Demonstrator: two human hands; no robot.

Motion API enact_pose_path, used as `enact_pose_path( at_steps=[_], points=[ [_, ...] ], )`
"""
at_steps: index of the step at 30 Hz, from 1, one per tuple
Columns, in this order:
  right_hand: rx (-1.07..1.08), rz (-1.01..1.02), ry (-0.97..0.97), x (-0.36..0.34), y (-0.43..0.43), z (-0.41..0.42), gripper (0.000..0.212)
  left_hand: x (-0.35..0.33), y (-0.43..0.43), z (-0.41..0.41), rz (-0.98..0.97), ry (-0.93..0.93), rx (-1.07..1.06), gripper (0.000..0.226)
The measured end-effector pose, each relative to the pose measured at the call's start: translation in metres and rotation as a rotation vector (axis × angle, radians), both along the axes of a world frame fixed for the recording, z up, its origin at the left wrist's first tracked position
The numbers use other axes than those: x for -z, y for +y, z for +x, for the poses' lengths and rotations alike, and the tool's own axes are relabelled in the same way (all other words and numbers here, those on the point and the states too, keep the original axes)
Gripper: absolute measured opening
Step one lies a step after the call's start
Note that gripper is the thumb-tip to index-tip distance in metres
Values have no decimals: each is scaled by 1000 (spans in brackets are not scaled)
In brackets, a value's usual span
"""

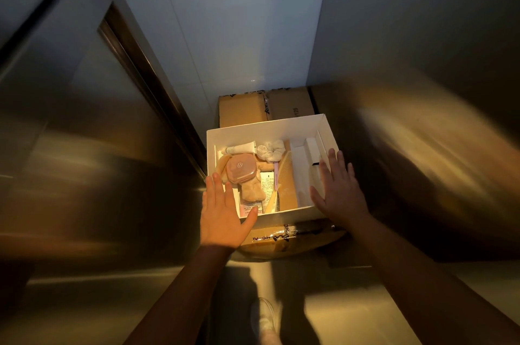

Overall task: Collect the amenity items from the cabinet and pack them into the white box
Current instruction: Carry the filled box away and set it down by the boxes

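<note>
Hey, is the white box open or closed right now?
Open. No lid covers the white box; its inside shows from above, with a pink case, a tube, a scrunchie and a comb lying in it.

Open white box (267, 126) atop cardboard cartons (242, 108). Left hand (222, 215), fingers straight, at its seven o'clock corner; right hand (339, 190) flat at four o'clock. Pink case (241, 169) inside.

My bare left hand (225, 214) flat, palm down, fingers straight, thumb splayed inward. My bare right hand (339, 190) likewise flat, fingers spread, slightly farther forward.
</note>
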State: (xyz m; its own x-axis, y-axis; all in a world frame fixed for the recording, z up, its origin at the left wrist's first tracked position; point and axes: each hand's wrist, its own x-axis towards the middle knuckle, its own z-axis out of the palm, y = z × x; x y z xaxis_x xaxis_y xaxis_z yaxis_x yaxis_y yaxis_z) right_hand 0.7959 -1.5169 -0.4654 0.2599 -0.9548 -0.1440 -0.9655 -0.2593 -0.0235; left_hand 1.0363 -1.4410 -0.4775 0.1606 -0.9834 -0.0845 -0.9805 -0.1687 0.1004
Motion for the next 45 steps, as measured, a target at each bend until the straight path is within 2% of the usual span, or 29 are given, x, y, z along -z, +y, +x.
enact_pose_path(
  at_steps=[10,15,22,26,32,45],
  points=[
    [-8,14,-25,-5,-44,11,80,1,-41,6,-13,16,-8,90],
    [-16,12,-2,-2,-70,14,71,2,-68,11,0,-7,-28,91],
    [-26,4,-12,-2,-112,20,71,-3,-105,15,-51,42,-1,90],
    [-26,7,-1,-1,-132,24,71,2,-126,19,-8,25,-14,88],
    [21,9,-18,0,-158,28,81,7,-159,26,-14,11,10,88],
    [38,-23,-15,2,-186,31,82,4,-197,32,17,-4,53,97]
  ],
)
